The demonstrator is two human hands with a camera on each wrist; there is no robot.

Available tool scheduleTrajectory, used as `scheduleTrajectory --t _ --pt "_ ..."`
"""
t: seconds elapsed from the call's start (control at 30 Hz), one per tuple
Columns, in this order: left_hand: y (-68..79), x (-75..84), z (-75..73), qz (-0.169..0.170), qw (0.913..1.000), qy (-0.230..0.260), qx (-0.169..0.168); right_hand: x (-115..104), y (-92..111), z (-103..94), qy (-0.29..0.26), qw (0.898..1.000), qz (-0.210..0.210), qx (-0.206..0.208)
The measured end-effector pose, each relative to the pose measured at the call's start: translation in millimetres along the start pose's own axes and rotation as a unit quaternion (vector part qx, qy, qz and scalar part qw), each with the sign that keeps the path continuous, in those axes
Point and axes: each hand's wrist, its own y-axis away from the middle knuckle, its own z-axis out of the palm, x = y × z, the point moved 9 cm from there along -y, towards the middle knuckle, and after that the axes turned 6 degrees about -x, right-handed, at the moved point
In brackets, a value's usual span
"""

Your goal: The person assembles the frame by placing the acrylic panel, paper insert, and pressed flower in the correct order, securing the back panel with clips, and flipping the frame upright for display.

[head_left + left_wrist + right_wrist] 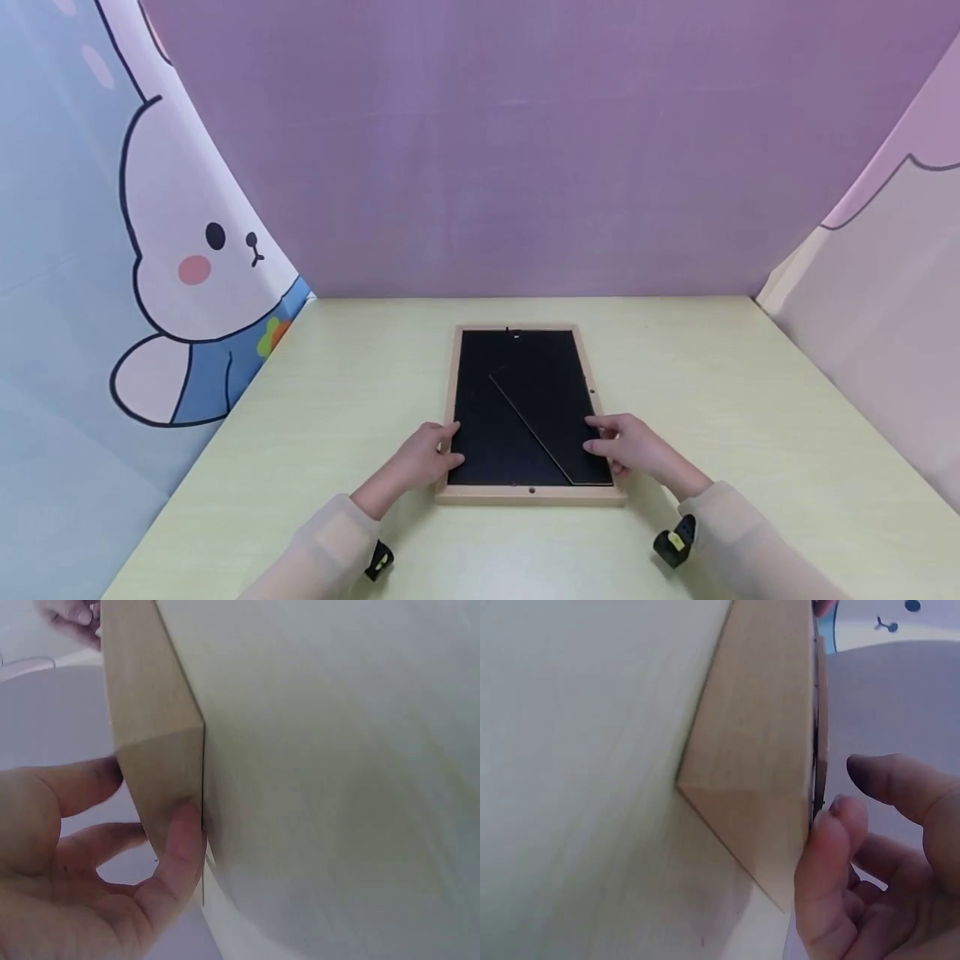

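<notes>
A picture frame [531, 495] lies back side up on the table, with a light wooden rim and a black backing board [480, 442]. A black easel stand [551, 408] lies slanted across that board. At the frame's lower left, my left hand [426, 454] grips the wooden edge; in the left wrist view one fingertip [182, 832] presses its side and the thumb meets the back. My right hand [633, 446] is at the lower right edge. In the right wrist view its curled fingers [825, 862] touch the rim, while the thumb stands apart from the back.
The pale table [360, 375] reaches back to a purple panel [525, 167]. A printed cartoon panel [202, 292] slopes up on the left, and another light panel [885, 317] stands on the right. Black wrist devices [675, 542] hang under both sleeves.
</notes>
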Motion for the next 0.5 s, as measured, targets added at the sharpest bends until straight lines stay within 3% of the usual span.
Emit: scheduleTrajectory --t 0.23,0.5 --pt "-0.3 0.1 0.9 0.0 0.9998 -0.017 0.006 -1.7 -1.3 0.7 0.006 1.0 -0.003 0.004" --pt "1.3 1.0 0.7 0.007 0.9999 -0.01 -0.002 1.5 2.9 -2.7 -0.025 1.0 -0.002 0.014"
